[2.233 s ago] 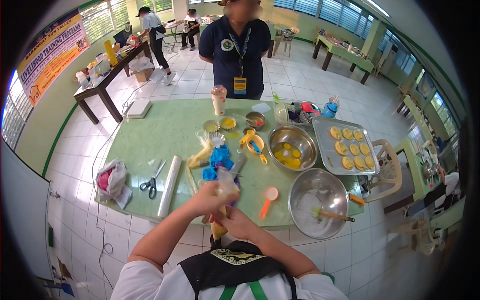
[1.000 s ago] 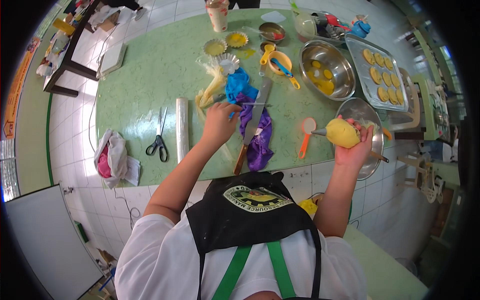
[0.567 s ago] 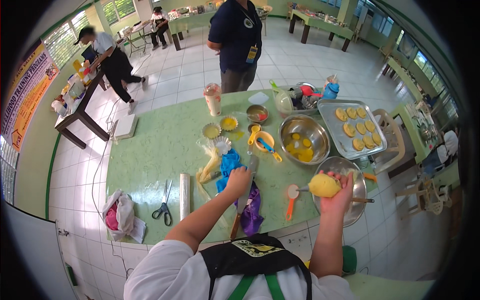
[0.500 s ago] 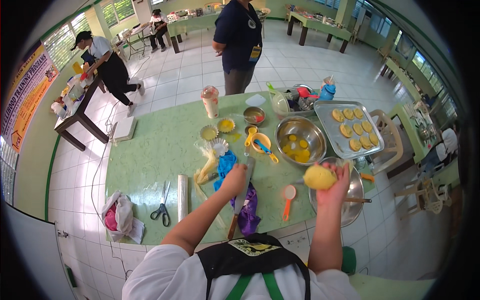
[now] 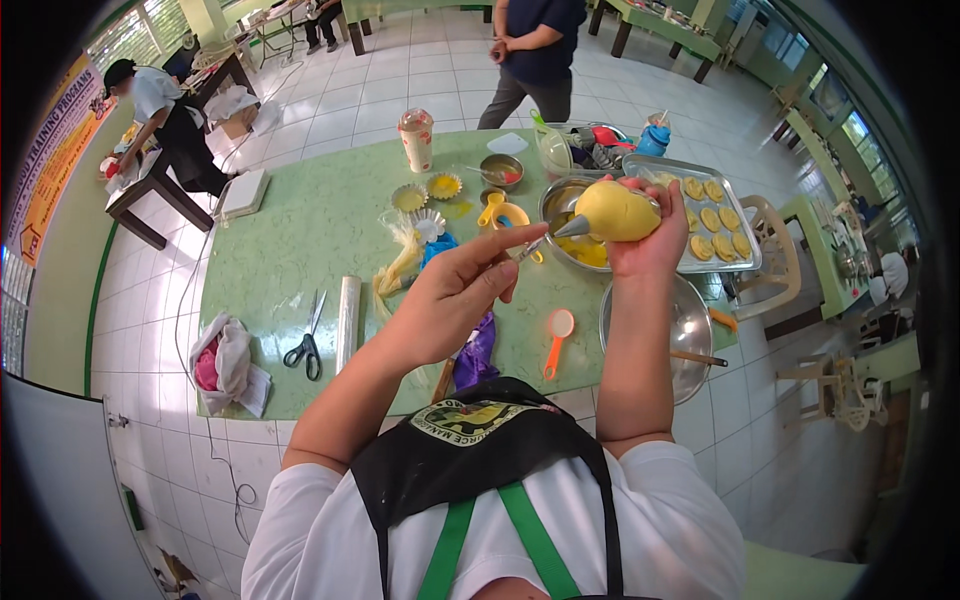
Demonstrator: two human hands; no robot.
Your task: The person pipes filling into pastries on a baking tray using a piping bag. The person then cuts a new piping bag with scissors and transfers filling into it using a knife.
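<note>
My right hand (image 5: 655, 250) grips a piping bag (image 5: 610, 210) full of yellow filling, its metal tip pointing left over a steel bowl (image 5: 575, 255) with eggs in it. My left hand (image 5: 450, 305), index finger stretched toward the tip, pinches a slender silvery tool (image 5: 530, 250). Below my hands lie purple cloth (image 5: 478, 355), partly hidden blue cloth (image 5: 435, 250) and an orange scoop (image 5: 555, 350). A second steel bowl (image 5: 690, 340) with a spatula is beside my right forearm. A tray (image 5: 720, 260) of round yellow pieces sits at the right.
Scissors (image 5: 305, 355), a roll of clear wrap (image 5: 348, 325) and a white bag (image 5: 230, 370) occupy the left of the green table (image 5: 260, 250). A tall cup (image 5: 415, 145) and fluted tins (image 5: 410, 197) stand farther back. People (image 5: 530, 50) are around, one at a side table (image 5: 170, 190). A chair (image 5: 770, 240) is right.
Both hands have risen and come closer together, the bag moving up and leftward, the tool lifted from among the cloths. The person opposite has shifted sideways; the camera view has shifted too.
</note>
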